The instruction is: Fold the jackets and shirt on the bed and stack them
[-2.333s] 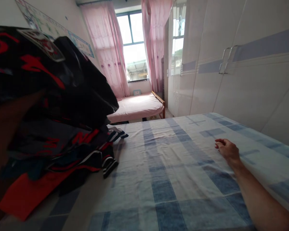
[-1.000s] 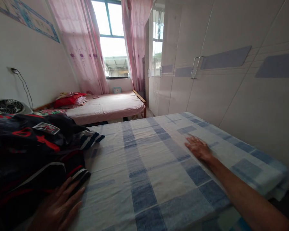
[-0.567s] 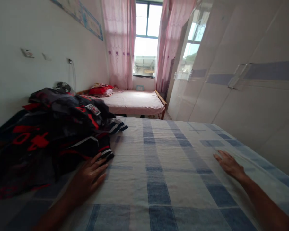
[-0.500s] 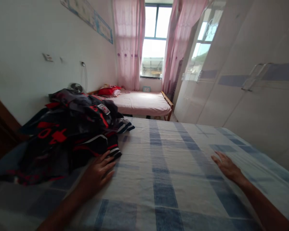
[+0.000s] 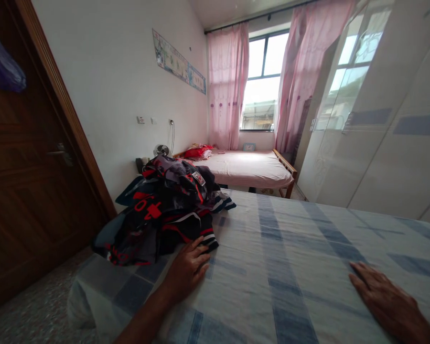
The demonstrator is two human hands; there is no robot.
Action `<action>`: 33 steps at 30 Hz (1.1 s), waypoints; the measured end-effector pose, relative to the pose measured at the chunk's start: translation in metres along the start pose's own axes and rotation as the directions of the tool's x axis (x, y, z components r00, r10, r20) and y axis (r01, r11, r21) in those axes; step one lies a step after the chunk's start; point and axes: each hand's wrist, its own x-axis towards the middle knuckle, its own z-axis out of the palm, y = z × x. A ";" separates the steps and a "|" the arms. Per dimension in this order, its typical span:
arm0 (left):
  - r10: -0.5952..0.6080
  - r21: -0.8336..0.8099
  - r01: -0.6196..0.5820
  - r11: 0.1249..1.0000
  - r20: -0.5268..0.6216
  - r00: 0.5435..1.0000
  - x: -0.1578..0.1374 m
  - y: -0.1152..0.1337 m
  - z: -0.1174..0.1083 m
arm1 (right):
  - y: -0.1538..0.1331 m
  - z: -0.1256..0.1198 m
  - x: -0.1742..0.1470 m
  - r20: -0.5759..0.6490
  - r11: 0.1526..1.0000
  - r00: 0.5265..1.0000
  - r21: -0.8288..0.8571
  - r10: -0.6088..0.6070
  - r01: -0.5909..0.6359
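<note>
A heap of dark clothes [image 5: 175,191] with red lettering and striped cuffs lies on the left part of a bed with a blue-and-white checked sheet [image 5: 243,286]. Beside the heap, my left hand [image 5: 188,267] rests with fingers stretched out. Its fingertips are at the black, red and white striped cuff [image 5: 210,235], without gripping it. Farther right, my right hand [image 5: 383,296] lies flat on the sheet, fingers extended and holding nothing.
Beyond stands a second bed with a pink sheet [image 5: 251,167] and a red bundle [image 5: 198,152]. A small fan [image 5: 162,150] is behind the clothes. The white wardrobe [image 5: 376,162] lines the right side; a wooden door [image 5: 32,191] is at left.
The view has swung left and up, so the door and floor now show and everything sits farther right. My left hand stays by the striped cuff; my right hand remains on the sheet.
</note>
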 end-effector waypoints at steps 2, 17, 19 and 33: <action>-0.005 -0.005 0.005 1.000 -0.002 1.000 0.000 0.001 -0.001 | -0.003 -0.003 0.001 0.020 1.000 1.000 -0.019 -0.025 0.025; 0.034 0.010 -0.033 0.999 -0.056 0.998 -0.001 -0.005 0.004 | -0.023 -0.015 0.005 0.044 0.995 0.994 -0.024 0.097 -0.096; 0.039 0.009 -0.039 0.999 -0.057 0.998 -0.001 -0.007 0.005 | -0.027 -0.020 0.005 0.053 0.994 0.993 -0.033 0.101 -0.100; 0.136 0.141 -0.108 0.984 -0.210 0.968 -0.002 -0.003 0.001 | -0.031 -0.026 0.007 0.051 0.992 0.991 0.005 0.122 -0.123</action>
